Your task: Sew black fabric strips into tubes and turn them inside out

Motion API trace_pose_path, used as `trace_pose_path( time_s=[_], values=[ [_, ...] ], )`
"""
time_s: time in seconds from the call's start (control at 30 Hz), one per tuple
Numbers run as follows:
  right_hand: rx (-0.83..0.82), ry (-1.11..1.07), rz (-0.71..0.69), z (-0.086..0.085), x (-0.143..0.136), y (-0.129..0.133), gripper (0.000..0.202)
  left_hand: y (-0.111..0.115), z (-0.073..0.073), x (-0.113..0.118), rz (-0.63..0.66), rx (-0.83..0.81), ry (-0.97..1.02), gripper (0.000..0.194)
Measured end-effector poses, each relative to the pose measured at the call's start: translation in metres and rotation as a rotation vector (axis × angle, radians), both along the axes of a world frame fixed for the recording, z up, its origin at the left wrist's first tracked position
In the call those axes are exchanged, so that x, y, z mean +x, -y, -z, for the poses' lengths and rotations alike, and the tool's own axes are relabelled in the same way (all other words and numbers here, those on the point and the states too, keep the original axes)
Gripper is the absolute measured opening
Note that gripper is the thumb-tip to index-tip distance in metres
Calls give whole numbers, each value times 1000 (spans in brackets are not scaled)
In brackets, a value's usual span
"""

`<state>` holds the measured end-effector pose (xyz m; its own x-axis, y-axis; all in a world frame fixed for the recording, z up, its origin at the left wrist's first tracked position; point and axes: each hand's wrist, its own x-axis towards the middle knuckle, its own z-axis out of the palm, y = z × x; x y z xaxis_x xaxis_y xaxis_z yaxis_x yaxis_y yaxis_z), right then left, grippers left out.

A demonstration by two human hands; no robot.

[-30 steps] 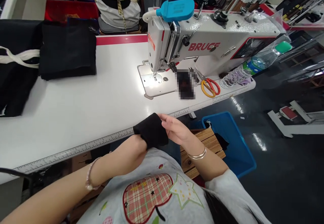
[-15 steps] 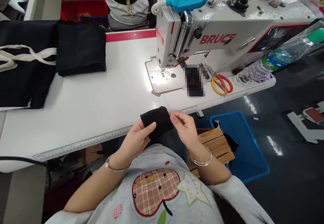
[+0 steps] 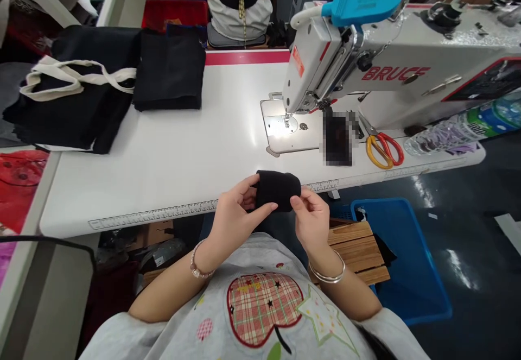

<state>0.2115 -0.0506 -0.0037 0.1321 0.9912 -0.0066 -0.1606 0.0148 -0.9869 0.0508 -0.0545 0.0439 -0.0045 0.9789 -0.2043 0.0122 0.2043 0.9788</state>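
Holding a small black cloth (image 3: 279, 190) by the near edge of the table (image 3: 195, 153), between left hand (image 3: 233, 213) and right hand (image 3: 313, 220). Seems partway through being handled: already doubled into a short band, not laid down, and well apart from the sewing machine's needle (image 3: 287, 120) (hard to tell about any stitching done or left). At left, gripping with thumb in front and fingers behind, parted only slightly around the cloth; at right, pinching the edge in a nearly closed grip

1. Cloth piece (image 3: 279, 190) is showing plain black.
2. Desk (image 3: 183, 153) is showing white, rear strip (image 3: 250, 57) crimson.
3. Scissors (image 3: 383, 145) are showing silver, yellow-orange and red.
4. Shirt (image 3: 214, 300) is showing pale grey; apple patch (image 3: 264, 305) is running red plaid.
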Motion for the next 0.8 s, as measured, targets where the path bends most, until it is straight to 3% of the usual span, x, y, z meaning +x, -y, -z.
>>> trace_pose_path(
  time_s=[0.13,0.37,0.5,0.63,0.7,0.8],
  values=[
    [-107,-122,53,5,-6,1,25,0,0,1,-27,15,-32,58],
    [-214,-207,109,-3,-13,-1,38,-2,-1,2,-9,62,-129,60],
    [-209,-215,136,-7,-21,-1,43,-2,-7,1,-47,94,-187,53],
    [-148,-223,199,-7,-24,2,42,-2,-10,1,-26,30,-111,50],
    [-134,-223,180,-5,-21,3,37,-2,-7,2,-1,-5,-61,52],
    [-143,-227,45,-1,-15,4,29,-2,-1,2,-3,-25,-59,54]
  ],
)
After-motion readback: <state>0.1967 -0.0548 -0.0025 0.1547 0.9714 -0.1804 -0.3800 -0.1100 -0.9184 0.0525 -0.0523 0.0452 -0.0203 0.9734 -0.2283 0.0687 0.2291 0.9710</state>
